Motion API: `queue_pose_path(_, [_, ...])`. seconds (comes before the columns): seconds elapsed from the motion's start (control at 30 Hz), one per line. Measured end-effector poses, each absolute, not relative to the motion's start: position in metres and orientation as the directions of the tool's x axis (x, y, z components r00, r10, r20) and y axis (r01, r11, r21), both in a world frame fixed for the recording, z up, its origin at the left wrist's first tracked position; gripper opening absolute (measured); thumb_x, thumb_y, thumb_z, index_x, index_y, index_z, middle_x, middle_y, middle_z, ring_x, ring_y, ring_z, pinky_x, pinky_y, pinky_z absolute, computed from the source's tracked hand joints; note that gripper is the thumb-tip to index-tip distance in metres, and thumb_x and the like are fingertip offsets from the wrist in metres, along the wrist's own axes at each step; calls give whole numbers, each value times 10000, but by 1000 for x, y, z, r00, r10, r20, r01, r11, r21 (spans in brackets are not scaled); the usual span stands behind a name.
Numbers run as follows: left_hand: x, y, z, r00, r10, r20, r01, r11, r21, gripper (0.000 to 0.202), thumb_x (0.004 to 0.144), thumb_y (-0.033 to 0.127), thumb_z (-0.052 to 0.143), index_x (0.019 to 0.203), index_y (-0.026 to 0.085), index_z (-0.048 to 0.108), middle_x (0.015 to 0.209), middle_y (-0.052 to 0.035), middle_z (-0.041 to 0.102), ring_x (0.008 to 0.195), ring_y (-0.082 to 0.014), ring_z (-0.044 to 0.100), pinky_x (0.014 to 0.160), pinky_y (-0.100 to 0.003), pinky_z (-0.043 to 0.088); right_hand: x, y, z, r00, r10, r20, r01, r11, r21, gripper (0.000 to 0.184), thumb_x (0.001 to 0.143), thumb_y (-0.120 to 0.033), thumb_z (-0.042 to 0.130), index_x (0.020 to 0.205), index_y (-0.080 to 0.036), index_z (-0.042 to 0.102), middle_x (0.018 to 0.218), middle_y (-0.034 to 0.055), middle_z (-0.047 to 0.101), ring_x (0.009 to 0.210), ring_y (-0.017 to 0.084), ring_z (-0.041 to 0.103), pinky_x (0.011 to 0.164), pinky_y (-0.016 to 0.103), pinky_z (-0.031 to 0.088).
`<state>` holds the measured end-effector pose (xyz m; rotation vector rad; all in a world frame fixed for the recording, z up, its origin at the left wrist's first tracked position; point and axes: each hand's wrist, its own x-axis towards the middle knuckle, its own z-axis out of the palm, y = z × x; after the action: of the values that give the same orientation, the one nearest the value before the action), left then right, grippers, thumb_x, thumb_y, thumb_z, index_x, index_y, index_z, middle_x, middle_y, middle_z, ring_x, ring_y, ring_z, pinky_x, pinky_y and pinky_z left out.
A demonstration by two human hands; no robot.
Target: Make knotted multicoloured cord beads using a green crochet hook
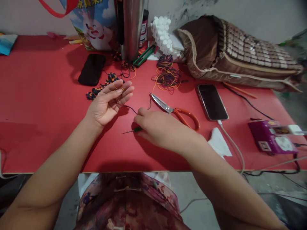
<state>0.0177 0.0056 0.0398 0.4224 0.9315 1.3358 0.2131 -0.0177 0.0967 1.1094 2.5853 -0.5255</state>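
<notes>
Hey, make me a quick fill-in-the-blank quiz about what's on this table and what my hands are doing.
1. The scissors lying on the table have handles coloured ____.
2. The left hand is turned palm ____, with thin orange cord across its fingers.
3. The right hand rests on a thin tool whose handle is coloured ____.
4. The white cable plugs into the ____ lying right of the scissors.

Missing words: orange; up; green; smartphone

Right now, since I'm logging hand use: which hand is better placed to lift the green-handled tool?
The right hand, probably: it touches the green-handled tool; the left hand, palm up, has cord across its fingers.
</notes>
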Motion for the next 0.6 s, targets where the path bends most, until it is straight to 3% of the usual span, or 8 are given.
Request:
queue_pose_path(0.13, [15,5,35,-9,946,-325,-583,259,770,258,959,-18,716,1048,187,845,1228,-65,903,1395,-308,785,1054,-326,715,215,-37,91,-597,666,-447,755,654,-35,330,1057,-20,481,1250,-97,738,1213,183,791,952,291,799,625,372,254])
queue_pose_path(0.3, [13,3,34,18,980,-199,-559,174,810,280,928,-24,720,1001,199,874,1054,-44,914,1203,-274,873,932,-279,734,220,-41,74,-662,660,-355,713,701,-26,328,1026,-6,460,1173,-85,742,1125,190,806,872,286,793,615,388,243])
queue_pose_path(0.37, [12,3,33,14,987,-162,-556,142,819,267,921,-15,736,997,199,876,1048,-49,914,1168,-272,883,976,-312,731,219,-41,70,-678,663,-319,704,710,-22,327,1022,-13,456,1159,-81,746,1113,199,810,850,280,783,610,394,236])
queue_pose_path(0.5, [11,5,33,-12,988,-156,-528,126,840,268,923,-14,747,1001,210,872,1094,-50,914,1280,-290,846,1188,-440,659,216,-40,72,-665,669,-332,717,697,-32,333,1022,-30,454,1156,-95,751,1079,188,826,793,255,742,611,389,224])
queue_pose_path(0.6, [10,5,35,-15,985,-171,-529,138,837,287,922,-28,718,985,208,869,1061,-43,914,1269,-279,850,1203,-446,649,219,-35,85,-655,651,-383,739,658,-145,258,1003,-63,520,1092,-128,753,1000,147,828,747,218,679,621,365,238])
